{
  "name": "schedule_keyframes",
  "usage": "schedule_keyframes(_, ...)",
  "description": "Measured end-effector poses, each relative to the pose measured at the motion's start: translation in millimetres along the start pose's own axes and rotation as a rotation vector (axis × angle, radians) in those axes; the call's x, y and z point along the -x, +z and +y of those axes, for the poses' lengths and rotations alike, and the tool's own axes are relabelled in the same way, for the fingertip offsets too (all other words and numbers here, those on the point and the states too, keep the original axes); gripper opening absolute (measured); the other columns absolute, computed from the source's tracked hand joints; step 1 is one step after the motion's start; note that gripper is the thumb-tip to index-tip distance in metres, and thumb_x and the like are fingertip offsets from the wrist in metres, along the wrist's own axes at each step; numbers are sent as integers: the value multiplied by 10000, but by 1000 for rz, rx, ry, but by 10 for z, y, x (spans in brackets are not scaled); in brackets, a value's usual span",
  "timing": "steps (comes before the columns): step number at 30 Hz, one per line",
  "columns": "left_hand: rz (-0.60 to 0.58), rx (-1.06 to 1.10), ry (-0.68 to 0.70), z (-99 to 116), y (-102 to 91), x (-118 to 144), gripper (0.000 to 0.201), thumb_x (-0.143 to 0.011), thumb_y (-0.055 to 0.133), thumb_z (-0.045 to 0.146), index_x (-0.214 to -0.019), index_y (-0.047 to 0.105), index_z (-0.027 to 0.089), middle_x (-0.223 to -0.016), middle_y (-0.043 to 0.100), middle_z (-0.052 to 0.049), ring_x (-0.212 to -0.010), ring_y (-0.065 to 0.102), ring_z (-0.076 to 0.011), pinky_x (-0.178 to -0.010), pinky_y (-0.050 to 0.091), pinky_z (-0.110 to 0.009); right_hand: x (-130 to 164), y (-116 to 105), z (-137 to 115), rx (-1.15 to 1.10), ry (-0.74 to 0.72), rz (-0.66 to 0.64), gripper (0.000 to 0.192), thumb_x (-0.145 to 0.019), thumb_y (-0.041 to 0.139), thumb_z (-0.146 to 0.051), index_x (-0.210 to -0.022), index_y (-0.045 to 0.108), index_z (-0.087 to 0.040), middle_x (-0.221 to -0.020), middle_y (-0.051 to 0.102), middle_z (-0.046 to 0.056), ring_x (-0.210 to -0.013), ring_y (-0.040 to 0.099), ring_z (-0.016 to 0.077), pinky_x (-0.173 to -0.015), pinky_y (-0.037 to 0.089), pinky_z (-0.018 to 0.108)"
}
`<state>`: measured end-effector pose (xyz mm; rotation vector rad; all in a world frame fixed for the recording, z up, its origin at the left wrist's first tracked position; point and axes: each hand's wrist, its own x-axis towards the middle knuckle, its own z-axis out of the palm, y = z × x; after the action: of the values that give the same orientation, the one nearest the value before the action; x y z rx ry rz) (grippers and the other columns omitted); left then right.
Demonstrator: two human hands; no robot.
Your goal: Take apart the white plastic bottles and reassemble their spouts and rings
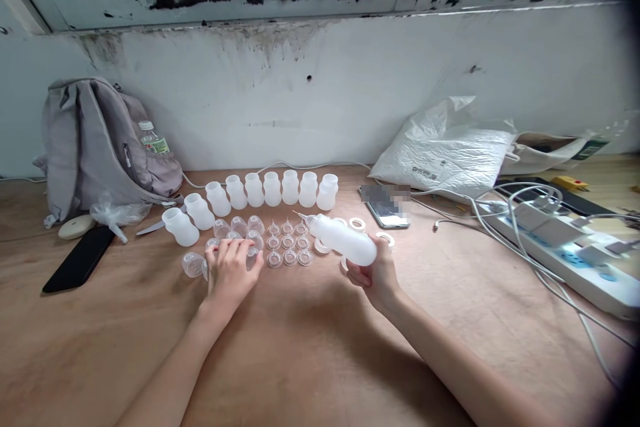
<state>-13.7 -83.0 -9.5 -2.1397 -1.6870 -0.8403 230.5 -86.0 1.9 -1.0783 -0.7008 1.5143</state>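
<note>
Bare hands at a brown wood-grain tabletop (300,347); clock directions w/ 12 toward the scuffed white wall (225,93). R. hand (381,272): fingers closed round the lower end of a frosted white plastic squeeze bottle (345,241), held aslant, its needle-thin nozzle (306,219) toward 10 o'clock. L. hand (233,268): fingers half bent, slightly spread, thumb apart, over clear domed plastic caps (239,225) (can't tell if one is gripped). Betw. hands: glossy clear discs w/ raised centres (289,242), approx. 3 rows of 3. Arcing from 10 to 2 o'clock of L. hand: nine frosted white waisted plastic bottles (254,191), open-topped, upright. Flat white plastic rings (357,229) lie near R. hand, at 11–12 o'clock, some partly hidden. Beyond, at 12: dark glassy phone (387,208); at 1: crinkled white plastic bag (445,147); at 3: white power strip w/ tangled cables (575,260).
</note>
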Motion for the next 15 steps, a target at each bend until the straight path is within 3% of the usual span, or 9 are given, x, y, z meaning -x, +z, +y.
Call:
schedule_keyframes(3,6,38,-9,-13,-22,-16,162,-787,509,318,-824,620,205,-759,643,-58,-785,528,-235,-796,262,-391,33,27,9,-46,48,-47,375,-762,319,-536,-677,445,-192,-318,352,-70,-262,166,46,-311,84,190)
schedule_keyframes(6,36,228,-94,32,-103,-23,199,-810,474,340,-835,625,213,-723,603,-32,-721,518,-191,-742,312,-328,63,46,31,-57,66,-72,359,-766,349,-518,-705,462,-183,-324,360,-73,-267,158,39,-320,87,186)
schedule_keyframes(9,-11,568,-301,92,-166,-16,280,-839,394,376,-718,572,197,-640,540,4,-590,478,-140,-592,352,-252,69,39,49,-41,54,-90,366,-769,359,-522,-701,468,-179,-312,336,-80,-272,151,37,-328,75,184)
schedule_keyframes(12,-78,878,-558,154,-153,4,353,-852,314,433,-633,460,197,-504,423,40,-446,380,-107,-432,294,-219,70,30,62,-7,58,-88,378,-761,374,-536,-637,440,-185,-300,311,-80,-273,152,37,-331,62,185)
schedule_keyframes(15,-134,1072,-710,216,-91,34,360,-845,313,459,-606,385,199,-469,341,58,-399,307,-86,-375,243,-200,88,39,77,33,76,-58,383,-749,400,-541,-589,405,-192,-302,291,-81,-280,166,39,-326,79,185)
